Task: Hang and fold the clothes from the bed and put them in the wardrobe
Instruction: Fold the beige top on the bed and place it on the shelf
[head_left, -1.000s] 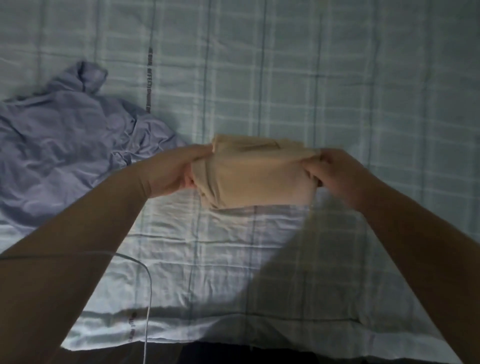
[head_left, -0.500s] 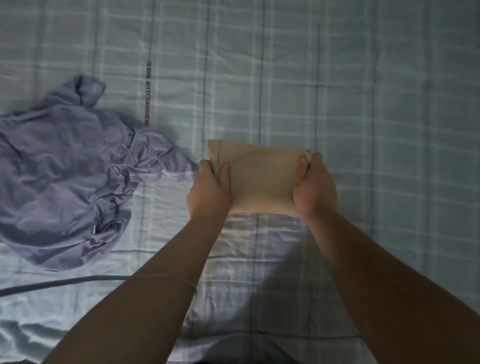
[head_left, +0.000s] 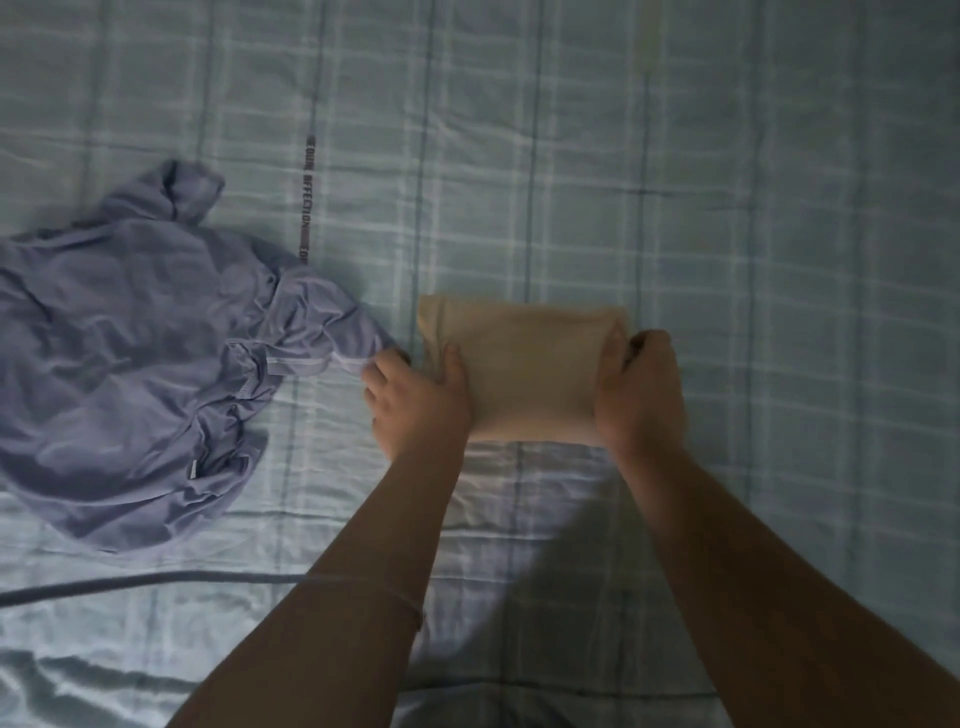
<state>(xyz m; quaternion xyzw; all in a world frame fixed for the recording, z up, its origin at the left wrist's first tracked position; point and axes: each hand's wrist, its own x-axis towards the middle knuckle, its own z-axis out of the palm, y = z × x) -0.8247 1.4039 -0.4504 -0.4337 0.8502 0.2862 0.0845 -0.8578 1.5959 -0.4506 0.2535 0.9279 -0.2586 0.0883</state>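
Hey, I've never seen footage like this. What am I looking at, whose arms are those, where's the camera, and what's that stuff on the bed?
There is no machine here. A person wears one wide-angle camera on the head, looking down, so the two bare arms are their own. Every picture comes from that one view. The surface is a pale green checked bed sheet. The left hand and right hand grip a folded beige cloth bundle by its two sides. To the left lies a crumpled lavender garment, not yet folded. Nearer the person, a dark cable crosses the sheet.
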